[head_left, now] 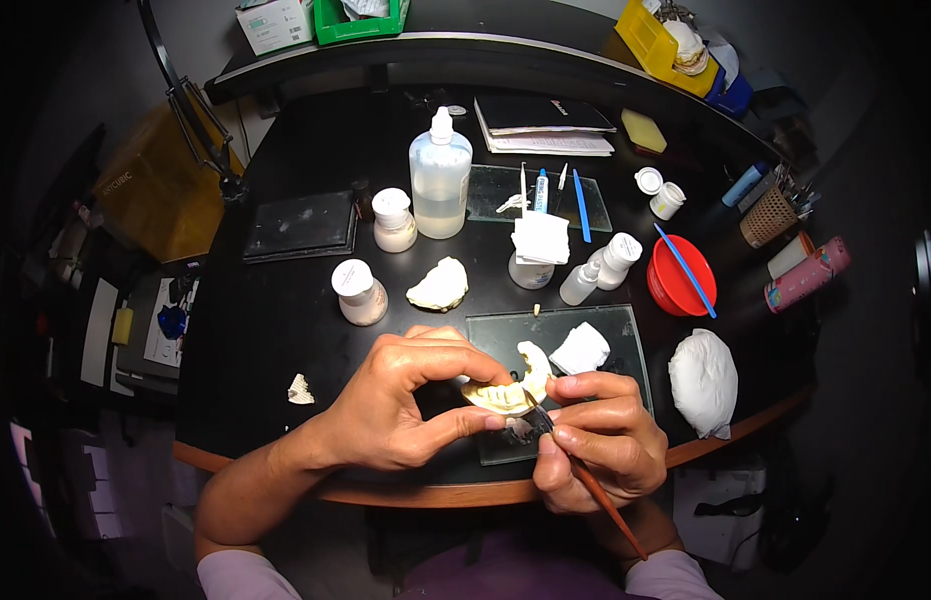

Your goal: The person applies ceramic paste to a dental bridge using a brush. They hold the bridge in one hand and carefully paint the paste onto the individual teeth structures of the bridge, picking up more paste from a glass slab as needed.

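Observation:
My left hand (pixel 391 400) pinches a cream-coloured dental model (pixel 498 398) between thumb and fingers, above the front edge of the desk. The model is a curved arch with tooth shapes along it. Gripped pen-like in my right hand (pixel 616 440) is a slim brush (pixel 604 500) with a tapering reddish-brown handle and a dark metal neck. Its tip meets the model near the middle of the arch; the exact contact is too small to make out. My right fingertips are close against the arch's right side. Beneath both hands lies a glass slab (pixel 616 330).
A folded white tissue (pixel 582 348) lies on the slab. Around it stand powder jars (pixel 361 293), a large liquid bottle (pixel 441 185), a red bowl (pixel 676 285) with a blue stick across it, and a white bag (pixel 704 385). Another plaster piece (pixel 439 285) sits left of centre.

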Tool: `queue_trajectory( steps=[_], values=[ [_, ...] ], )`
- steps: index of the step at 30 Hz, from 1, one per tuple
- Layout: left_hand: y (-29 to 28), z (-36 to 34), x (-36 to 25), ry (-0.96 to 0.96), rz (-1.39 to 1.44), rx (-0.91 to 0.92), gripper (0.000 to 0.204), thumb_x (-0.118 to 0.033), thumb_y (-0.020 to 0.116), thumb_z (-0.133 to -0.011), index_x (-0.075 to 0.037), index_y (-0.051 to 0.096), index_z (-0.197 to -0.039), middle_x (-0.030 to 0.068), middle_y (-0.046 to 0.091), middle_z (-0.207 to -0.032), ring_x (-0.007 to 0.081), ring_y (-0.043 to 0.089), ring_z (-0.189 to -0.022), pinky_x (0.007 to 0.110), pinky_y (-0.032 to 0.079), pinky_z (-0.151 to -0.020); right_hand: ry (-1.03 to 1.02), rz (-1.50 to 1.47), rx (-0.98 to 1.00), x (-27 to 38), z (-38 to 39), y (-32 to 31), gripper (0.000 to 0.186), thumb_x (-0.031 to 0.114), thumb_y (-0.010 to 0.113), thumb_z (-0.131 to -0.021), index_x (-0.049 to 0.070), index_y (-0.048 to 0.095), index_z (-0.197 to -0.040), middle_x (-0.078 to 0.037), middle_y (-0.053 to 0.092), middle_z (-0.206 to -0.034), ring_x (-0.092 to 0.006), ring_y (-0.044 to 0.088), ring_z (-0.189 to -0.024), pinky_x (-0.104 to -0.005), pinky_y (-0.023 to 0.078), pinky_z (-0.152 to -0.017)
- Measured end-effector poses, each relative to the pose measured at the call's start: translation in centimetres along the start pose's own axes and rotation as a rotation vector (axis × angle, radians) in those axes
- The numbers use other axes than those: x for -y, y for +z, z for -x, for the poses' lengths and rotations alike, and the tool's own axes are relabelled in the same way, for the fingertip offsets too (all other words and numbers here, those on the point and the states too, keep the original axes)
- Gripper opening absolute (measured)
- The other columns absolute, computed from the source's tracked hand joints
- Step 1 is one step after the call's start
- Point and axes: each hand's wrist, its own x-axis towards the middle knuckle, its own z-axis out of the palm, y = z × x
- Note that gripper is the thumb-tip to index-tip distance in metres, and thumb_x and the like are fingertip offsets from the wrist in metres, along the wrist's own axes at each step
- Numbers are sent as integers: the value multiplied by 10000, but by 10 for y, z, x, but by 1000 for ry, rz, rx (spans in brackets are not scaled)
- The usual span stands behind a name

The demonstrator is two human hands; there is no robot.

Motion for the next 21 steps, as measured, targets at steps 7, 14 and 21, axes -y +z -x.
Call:
queue_trajectory(
  steps=[7,14,21],
  values=[
    [1,-1,0,-6,18,0,275,-53,908,-781,0,781,-1019,113,799,-993,243,747,-922,371,535,-890,-31,1,-1,2,0,-1,262,-31,823,-800,51,717,-1025,-88,699,-958,-321,747,-1020,-379,636,-804],
    [1,-2,-1,-20,25,7,270,-58,908,-781,-2,783,-1014,112,799,-996,249,745,-940,376,535,-901,-41,6,-1,4,0,-2,277,-45,814,-801,58,702,-1033,-85,698,-962,-313,745,-1014,-373,646,-816],
    [0,-2,-2,-3,39,19,259,-64,907,-784,-9,787,-1007,110,805,-1004,245,744,-950,374,526,-915,-31,-7,-35,5,2,-1,276,-53,799,-797,59,689,-1023,-82,688,-953,-303,742,-997,-375,659,-826]
  ],
)
